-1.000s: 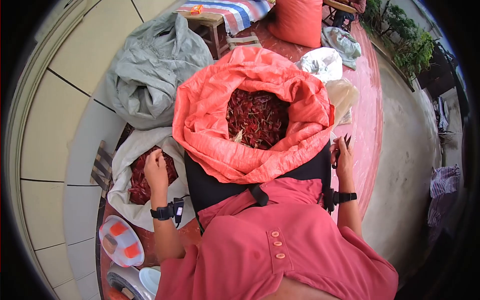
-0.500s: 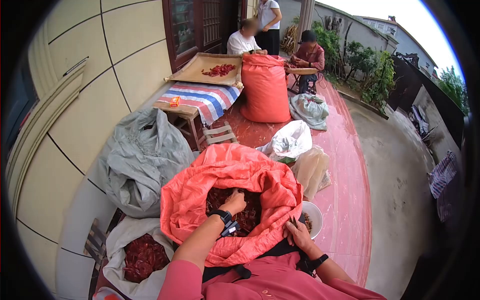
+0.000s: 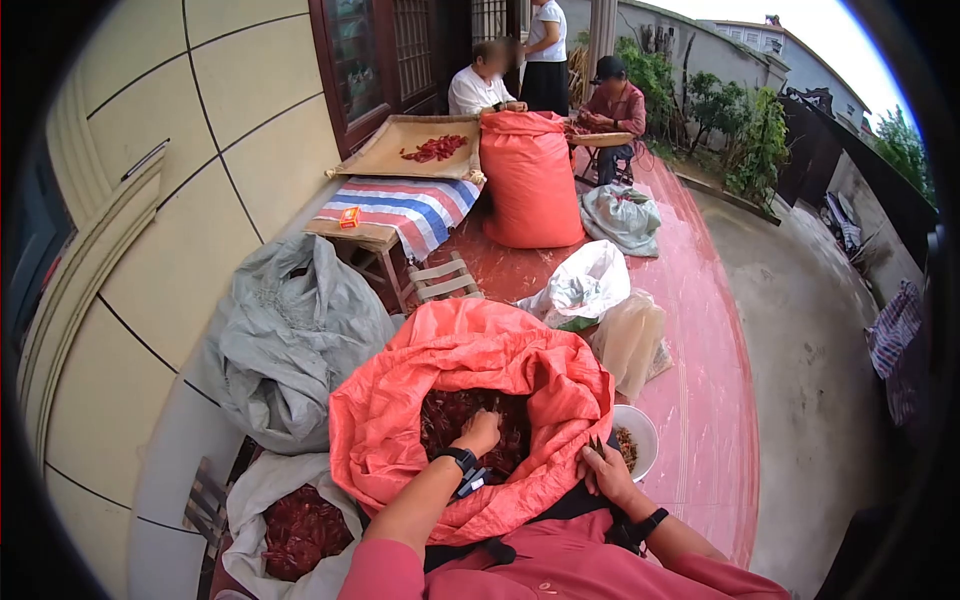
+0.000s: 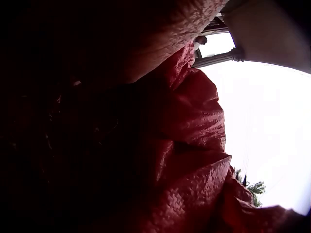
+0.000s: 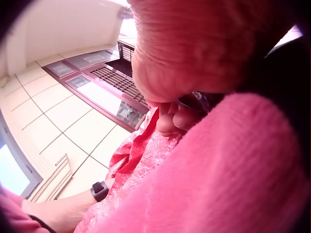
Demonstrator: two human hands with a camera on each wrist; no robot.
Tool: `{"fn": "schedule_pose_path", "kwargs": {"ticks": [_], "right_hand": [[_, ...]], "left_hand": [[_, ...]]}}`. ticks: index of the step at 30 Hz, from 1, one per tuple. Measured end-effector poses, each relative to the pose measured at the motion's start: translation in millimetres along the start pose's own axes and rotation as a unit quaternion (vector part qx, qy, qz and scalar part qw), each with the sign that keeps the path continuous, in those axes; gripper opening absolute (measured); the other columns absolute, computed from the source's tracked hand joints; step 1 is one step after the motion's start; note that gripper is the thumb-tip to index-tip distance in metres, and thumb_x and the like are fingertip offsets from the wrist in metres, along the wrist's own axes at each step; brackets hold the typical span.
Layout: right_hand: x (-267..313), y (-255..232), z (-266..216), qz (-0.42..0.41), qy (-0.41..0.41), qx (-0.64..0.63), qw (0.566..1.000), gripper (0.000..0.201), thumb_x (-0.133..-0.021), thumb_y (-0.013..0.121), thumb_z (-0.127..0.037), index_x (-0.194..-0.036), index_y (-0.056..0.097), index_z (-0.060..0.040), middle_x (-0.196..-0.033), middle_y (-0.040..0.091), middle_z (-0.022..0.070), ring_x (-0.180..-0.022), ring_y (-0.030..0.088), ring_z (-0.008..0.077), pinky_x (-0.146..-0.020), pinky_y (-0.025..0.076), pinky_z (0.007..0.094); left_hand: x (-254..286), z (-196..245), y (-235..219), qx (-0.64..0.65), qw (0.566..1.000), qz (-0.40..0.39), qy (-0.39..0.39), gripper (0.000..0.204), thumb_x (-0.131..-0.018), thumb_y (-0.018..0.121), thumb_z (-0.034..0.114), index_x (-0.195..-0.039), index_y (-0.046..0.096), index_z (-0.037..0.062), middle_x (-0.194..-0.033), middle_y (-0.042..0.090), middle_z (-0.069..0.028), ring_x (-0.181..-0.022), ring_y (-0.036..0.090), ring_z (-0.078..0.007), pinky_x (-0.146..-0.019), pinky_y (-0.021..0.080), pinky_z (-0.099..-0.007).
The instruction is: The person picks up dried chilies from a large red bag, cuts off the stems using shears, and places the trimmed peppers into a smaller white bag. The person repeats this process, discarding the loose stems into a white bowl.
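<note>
My left hand (image 3: 480, 432) reaches into the mouth of an orange-red woven sack (image 3: 385, 410) among dried red chilies (image 3: 448, 412). Its fingertips are hidden in the chilies, and the left wrist view is mostly dark, so I cannot tell whether they grip any. At the sack's right edge, my right hand (image 3: 610, 474) holds dark scissors (image 3: 597, 444), with the blades pointing up. The right wrist view shows curled fingers (image 5: 180, 119) beside a metallic part of the scissors, close against the sack cloth (image 5: 131, 155).
A pale sack (image 3: 255, 500) of red chilies stands at lower left, with a grey sack (image 3: 290, 350) behind it. By my right hand is a white bowl (image 3: 648, 440) with bits inside. Farther off are a small stool (image 3: 445, 275), a full red sack (image 3: 530, 190) and several people.
The head view has tilted up. My left hand has moved from over the pale sack into the orange-red sack. My right hand, still holding the scissors, has come to that sack's edge.
</note>
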State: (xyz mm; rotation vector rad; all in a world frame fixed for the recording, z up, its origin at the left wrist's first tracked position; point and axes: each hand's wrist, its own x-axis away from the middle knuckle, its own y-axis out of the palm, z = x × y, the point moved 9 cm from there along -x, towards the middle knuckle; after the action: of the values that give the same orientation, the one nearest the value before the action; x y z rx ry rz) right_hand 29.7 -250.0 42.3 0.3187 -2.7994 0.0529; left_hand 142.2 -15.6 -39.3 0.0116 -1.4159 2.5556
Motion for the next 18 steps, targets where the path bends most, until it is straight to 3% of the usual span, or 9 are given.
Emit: {"fn": "schedule_pose_path", "kwargs": {"ticks": [2,3,6,8,10,12,14,16,18], "right_hand": [[0.5,-2.6,4.1,0.008,0.007,0.008,1.0,0.027,-0.1,0.043,-0.028,-0.095,0.053,-0.0037,-0.067,0.057,0.0051,-0.04,0.049,0.0114,-0.036,0.036,0.023],[0.8,-1.3,2.4,0.005,-0.002,0.006,1.0,0.028,-0.1,0.043,-0.028,-0.095,0.053,-0.0036,-0.067,0.057,0.0051,-0.04,0.049,0.0114,-0.035,0.036,0.023],[0.9,0.3,2.4,-0.001,-0.008,0.003,1.0,0.029,-0.101,0.042,-0.03,-0.096,0.052,-0.0035,-0.068,0.057,0.0053,-0.04,0.049,0.0116,-0.035,0.036,0.0228],[3.9,2.7,-1.1,0.005,-0.004,0.0,1.0,0.03,-0.101,0.041,-0.031,-0.097,0.052,-0.0035,-0.068,0.057,0.0052,-0.041,0.05,0.0115,-0.036,0.038,0.0227],[7.9,13.2,-14.3,-0.012,-0.038,-0.035,0.999,0.032,-0.101,0.04,-0.033,-0.101,0.053,-0.0034,-0.067,0.055,0.004,-0.043,0.049,0.0106,-0.039,0.037,0.0206],[16.4,30.7,-48.6,-0.017,-0.063,-0.04,0.997,0.029,-0.1,0.045,-0.03,-0.105,0.056,-0.0034,-0.068,0.053,0.0001,-0.046,0.046,0.0073,-0.043,0.034,0.018],[10.9,52.9,-69.8,-0.076,-0.087,-0.055,0.992,0.023,-0.096,0.055,-0.023,-0.108,0.058,-0.0036,-0.072,0.05,-0.0037,-0.048,0.041,0.0046,-0.044,0.03,0.0185],[17.0,73.0,-107.9,-0.068,-0.084,-0.087,0.99,0.022,-0.092,0.063,-0.016,-0.109,0.06,-0.0037,-0.077,0.051,-0.0056,-0.056,0.042,0.0031,-0.049,0.033,0.0192],[16.4,91.0,-140.2,-0.069,-0.15,-0.076,0.983,0.025,-0.09,0.065,-0.016,-0.111,0.061,-0.0034,-0.079,0.052,-0.0055,-0.063,0.045,0.0031,-0.056,0.036,0.019]], "left_hand": [[10.1,-4.2,2.7,0.041,0.998,0.035,0.04,0.022,-0.075,0.053,-0.001,-0.096,0.061,0.0033,-0.097,0.058,-0.0227,-0.093,0.057,-0.0395,-0.081,0.047,-0.046],[21.6,2.2,-7.7,0.038,0.992,0.092,0.075,0.023,-0.071,0.054,-0.007,-0.092,0.058,0.002,-0.09,0.054,-0.0195,-0.089,0.055,-0.0381,-0.08,0.046,-0.0461],[50.3,23.2,-47.1,0.104,0.973,0.16,0.127,0.018,-0.073,0.061,-0.002,-0.091,0.057,0.0023,-0.092,0.055,-0.0164,-0.086,0.058,-0.0332,-0.076,0.048,-0.0415],[61.1,21.4,-66.9,0.182,0.96,0.195,0.082,0.018,-0.076,0.068,0.004,-0.09,0.057,0.002,-0.089,0.054,-0.0124,-0.077,0.058,-0.0245,-0.07,0.049,-0.0345],[87.0,48.0,-112.6,0.254,0.942,0.202,0.08,0.02,-0.079,0.072,0.009,-0.093,0.058,0.0025,-0.086,0.052,-0.0063,-0.07,0.054,-0.0143,-0.065,0.046,-0.027],[101.8,57.0,-138.0,0.391,0.899,0.188,0.05,0.017,-0.081,0.072,0.01,-0.092,0.061,0.003,-0.084,0.049,-0.0011,-0.071,0.048,-0.0098,-0.064,0.042,-0.0235],[124.0,77.3,-176.5,0.304,0.913,0.26,0.082,0.015,-0.079,0.074,0.011,-0.087,0.064,0.0041,-0.078,0.048,-0.001,-0.068,0.048,-0.0117,-0.063,0.043,-0.0251],[143.0,98.1,-200.0,0.305,0.902,0.285,0.11,0.015,-0.079,0.075,0.011,-0.084,0.064,0.0038,-0.08,0.047,-0.0004,-0.072,0.048,-0.0112,-0.067,0.043,-0.0243],[155.7,109.5,-211.8,0.319,0.887,0.299,0.146,0.015,-0.08,0.075,0.011,-0.086,0.063,0.0036,-0.084,0.048,0.0005,-0.077,0.049,-0.0093,-0.069,0.042,-0.0231]]}}
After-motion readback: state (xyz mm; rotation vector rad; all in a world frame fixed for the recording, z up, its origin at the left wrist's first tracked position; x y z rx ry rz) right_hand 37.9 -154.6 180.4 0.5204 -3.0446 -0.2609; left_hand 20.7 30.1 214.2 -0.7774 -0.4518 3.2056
